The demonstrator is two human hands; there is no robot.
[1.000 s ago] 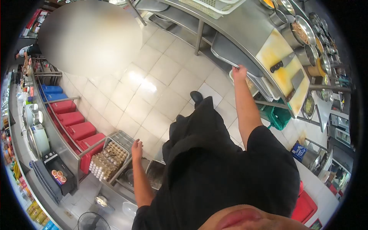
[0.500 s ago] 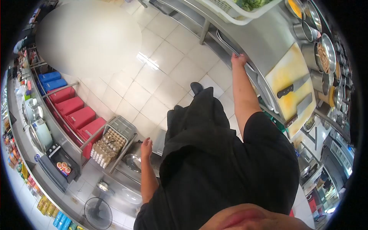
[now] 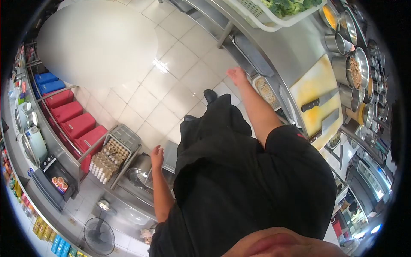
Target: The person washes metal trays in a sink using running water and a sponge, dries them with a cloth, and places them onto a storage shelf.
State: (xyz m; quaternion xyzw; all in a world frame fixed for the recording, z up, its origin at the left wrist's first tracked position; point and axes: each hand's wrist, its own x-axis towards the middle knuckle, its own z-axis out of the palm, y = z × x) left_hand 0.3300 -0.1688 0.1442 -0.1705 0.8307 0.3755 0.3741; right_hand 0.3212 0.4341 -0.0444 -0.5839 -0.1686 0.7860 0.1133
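My right hand (image 3: 236,76) is held out beside the counter's lower shelf, fingers stretched and nothing in them. Close to it on that shelf is a rectangular metal tray (image 3: 266,91) with pale, crumbly-looking contents that I cannot name. Farther along the same shelf is a grey metal tray (image 3: 252,55), apart from the hand. My left hand (image 3: 157,156) hangs at my other side with loosely bent fingers and no object visible in it. Nearest to the left hand are a grey lidded bin or box (image 3: 170,156) and a shiny metal bowl (image 3: 137,177).
On the steel counter (image 3: 286,49) lie a stained cutting board (image 3: 314,85), a knife (image 3: 320,101) and a cleaver (image 3: 330,120). A white basket (image 3: 270,28) holds broccoli (image 3: 284,7). Pots line the right side. Egg trays (image 3: 109,158) and red bins (image 3: 79,126) stand left.
My right hand has let go of the tray edge on the lower shelf and drawn away to the left. The tray with pale contents is now uncovered. My left hand has shifted slightly.
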